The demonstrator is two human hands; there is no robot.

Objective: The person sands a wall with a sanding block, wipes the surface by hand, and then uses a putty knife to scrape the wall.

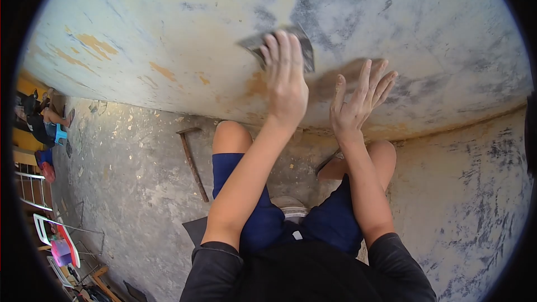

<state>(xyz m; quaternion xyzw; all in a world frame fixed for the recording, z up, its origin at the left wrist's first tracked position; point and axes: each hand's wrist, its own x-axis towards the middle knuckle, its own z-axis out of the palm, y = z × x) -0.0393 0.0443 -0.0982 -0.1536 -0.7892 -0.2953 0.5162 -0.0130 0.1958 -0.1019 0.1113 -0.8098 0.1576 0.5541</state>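
The left hand (285, 81) lies flat against the wall (168, 28), fingers spread and pointing up, pressing a grey sheet of sandpaper (305, 50) to the plaster; the palm covers most of the sheet, so only its dark edges show at the left of the fingers and along the right side, and its full outline cannot be made out. The right hand (358, 100) is open with fingers splayed, holding nothing, just beside the left one; its fingertips seem to rest on the wall, though actual contact is hard to tell. The wall is pale and patchy, with orange marks at the left and dark grey scuffs toward the right, and a brownish rubbed patch lies between the two hands. Below, the person's bare knees and blue shorts (251, 218) show, with something round and pale between the thighs that is mostly hidden. On the concrete floor (134, 190), to the left of the legs, lies a hammer (193, 162) with its head toward the wall. At the far left edge another person (42, 123) sits well apart, small and warped by the lens, with coloured objects below too blurred to name.
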